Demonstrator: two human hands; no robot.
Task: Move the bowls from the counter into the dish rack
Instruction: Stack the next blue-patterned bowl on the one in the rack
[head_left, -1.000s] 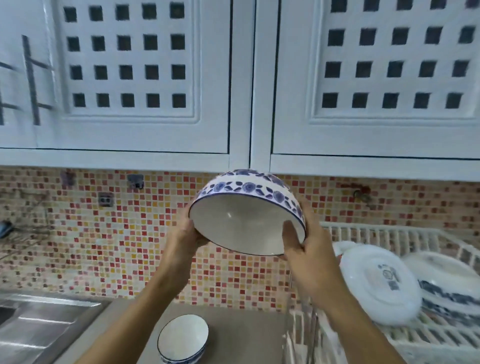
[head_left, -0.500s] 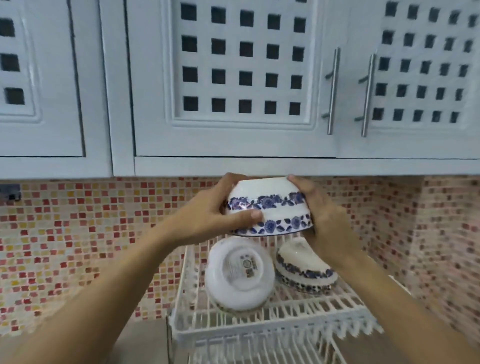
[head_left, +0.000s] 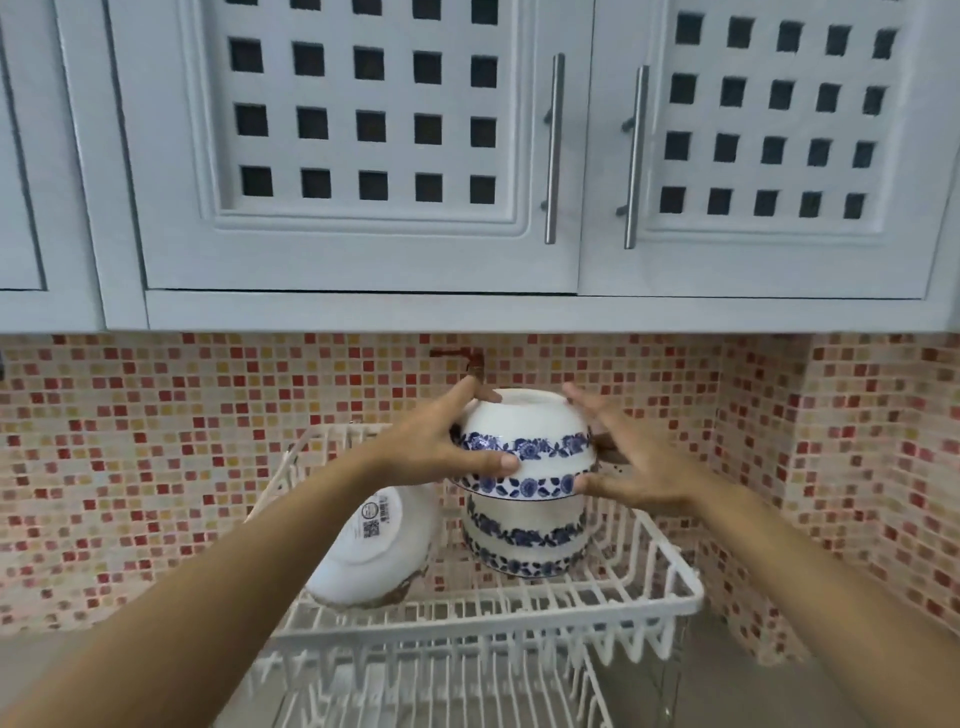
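A white bowl with blue flower bands (head_left: 524, 431) is upside down on top of a second upside-down blue-patterned bowl (head_left: 524, 545) in the upper tier of the white wire dish rack (head_left: 644, 608). My left hand (head_left: 441, 441) grips the top bowl's left side, thumb across the blue band. My right hand (head_left: 634, 462) is at its right side with the fingers spread; only the thumb and lower fingers touch the rim. A plain white bowl (head_left: 374, 551) leans on its side at the rack's left, its base with a label facing me.
White cabinets with metal handles (head_left: 553, 150) hang just above the rack. A mosaic tile wall (head_left: 156, 467) runs behind and wraps round at the right. The rack's lower tier (head_left: 441, 691) of white prongs lies nearest to me.
Both hands have carried the bowl to the right, turned it upside down and lowered it onto the other blue-patterned bowl in the rack. My right hand's fingers have spread away from it.
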